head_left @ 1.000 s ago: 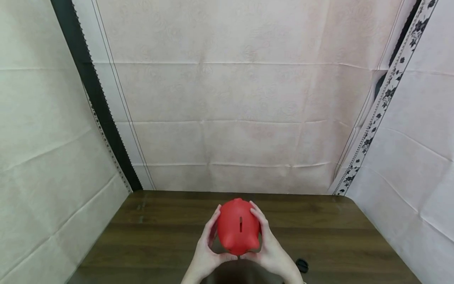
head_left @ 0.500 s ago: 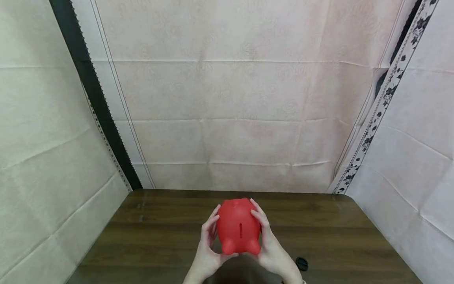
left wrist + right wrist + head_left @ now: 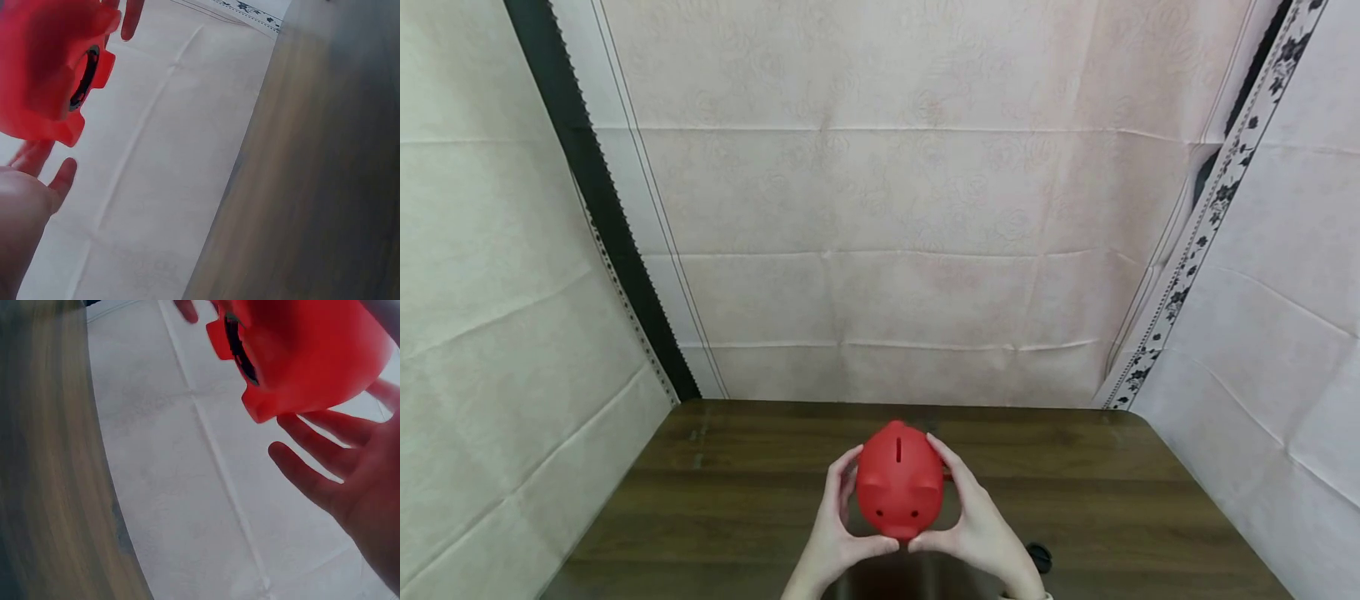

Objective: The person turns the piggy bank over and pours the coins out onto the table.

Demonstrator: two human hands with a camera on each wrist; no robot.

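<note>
Left hand [image 3: 837,527] and right hand [image 3: 976,521] grip a red piggy bank [image 3: 899,492] between them, one on either side, holding it up clear of the wooden table [image 3: 737,508] below. Their fingers curve along its flanks, and the two thumb tips come near each other by the snout. Its coin slot [image 3: 898,450] faces upward, farther from the wrists than the two dark eyes. On the underside, a black-rimmed hole [image 3: 92,65] shows among stubby feet. Just beside the right forearm, a round black piece [image 3: 1041,556] lies on the table, partly hidden. Beyond both hands hangs pale cloth [image 3: 880,200].
</note>
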